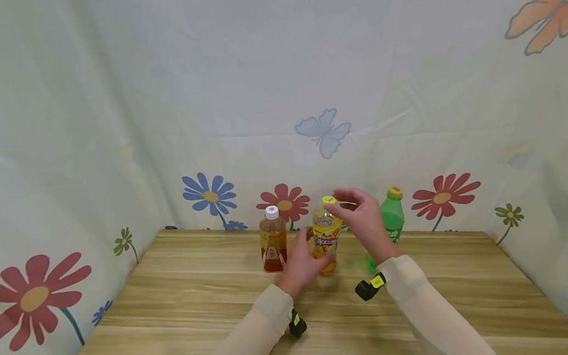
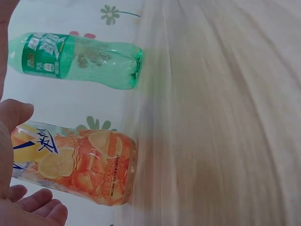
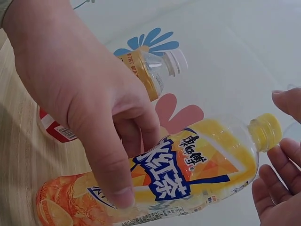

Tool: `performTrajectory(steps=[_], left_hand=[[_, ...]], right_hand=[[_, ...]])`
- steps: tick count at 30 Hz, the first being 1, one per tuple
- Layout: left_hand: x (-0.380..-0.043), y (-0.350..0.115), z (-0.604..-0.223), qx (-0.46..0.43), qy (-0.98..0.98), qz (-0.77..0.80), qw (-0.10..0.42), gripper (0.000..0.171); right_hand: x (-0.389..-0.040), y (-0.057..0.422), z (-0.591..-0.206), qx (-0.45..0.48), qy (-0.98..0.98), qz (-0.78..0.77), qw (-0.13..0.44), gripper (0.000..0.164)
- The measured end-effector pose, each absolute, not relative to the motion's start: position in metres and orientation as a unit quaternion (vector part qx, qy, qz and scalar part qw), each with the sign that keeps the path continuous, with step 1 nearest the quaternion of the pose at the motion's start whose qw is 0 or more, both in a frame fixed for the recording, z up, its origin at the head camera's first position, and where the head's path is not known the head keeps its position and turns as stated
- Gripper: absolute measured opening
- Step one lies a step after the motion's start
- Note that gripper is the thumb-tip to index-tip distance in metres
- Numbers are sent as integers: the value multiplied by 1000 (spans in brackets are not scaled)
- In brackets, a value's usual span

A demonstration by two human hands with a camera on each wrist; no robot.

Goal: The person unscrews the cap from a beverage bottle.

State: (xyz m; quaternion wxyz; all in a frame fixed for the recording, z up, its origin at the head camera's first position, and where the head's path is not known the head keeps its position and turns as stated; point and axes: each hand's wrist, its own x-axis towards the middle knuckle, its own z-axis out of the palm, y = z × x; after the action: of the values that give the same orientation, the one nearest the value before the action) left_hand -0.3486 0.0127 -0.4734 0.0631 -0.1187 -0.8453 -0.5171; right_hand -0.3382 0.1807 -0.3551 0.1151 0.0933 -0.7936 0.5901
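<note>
A bottle of iced tea with a yellow cap and yellow label (image 1: 326, 235) stands upright on the table in the head view. My left hand (image 1: 300, 259) reaches around its lower half, thumb on the near side, fingers on the left. Gaps show between that hand and the bottle in the left wrist view, where orange slices (image 2: 61, 165) are printed near the base. Beside the yellow cap (image 3: 268, 132), my right hand (image 3: 282, 183) has thumb and fingers spread on either side of it; they look apart from the cap.
A white-capped bottle of reddish-brown drink (image 1: 274, 244) stands to the left. On the right is a green bottle (image 1: 392, 214) with a yellow cap, partly behind my right wrist. A flower-printed cloth (image 1: 240, 120) hangs behind the wooden table (image 1: 198, 293).
</note>
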Motion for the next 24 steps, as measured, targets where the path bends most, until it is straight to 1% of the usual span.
performTrajectory(steps=[9, 15, 20, 24], left_hand=[[-359, 17, -476, -105, -817, -566, 41, 81], [-361, 24, -471, -96, -802, -589, 25, 86], [-362, 31, -468, -93, -790, -605, 28, 87], [-364, 35, -470, -83, -785, -613, 35, 82]], right_hand=[[-349, 180, -359, 82, -792, 595, 107, 61], [-352, 181, -360, 84, -791, 597, 102, 63], [-353, 179, -359, 86, -791, 597, 98, 63], [-353, 178, -358, 83, -792, 597, 98, 57]])
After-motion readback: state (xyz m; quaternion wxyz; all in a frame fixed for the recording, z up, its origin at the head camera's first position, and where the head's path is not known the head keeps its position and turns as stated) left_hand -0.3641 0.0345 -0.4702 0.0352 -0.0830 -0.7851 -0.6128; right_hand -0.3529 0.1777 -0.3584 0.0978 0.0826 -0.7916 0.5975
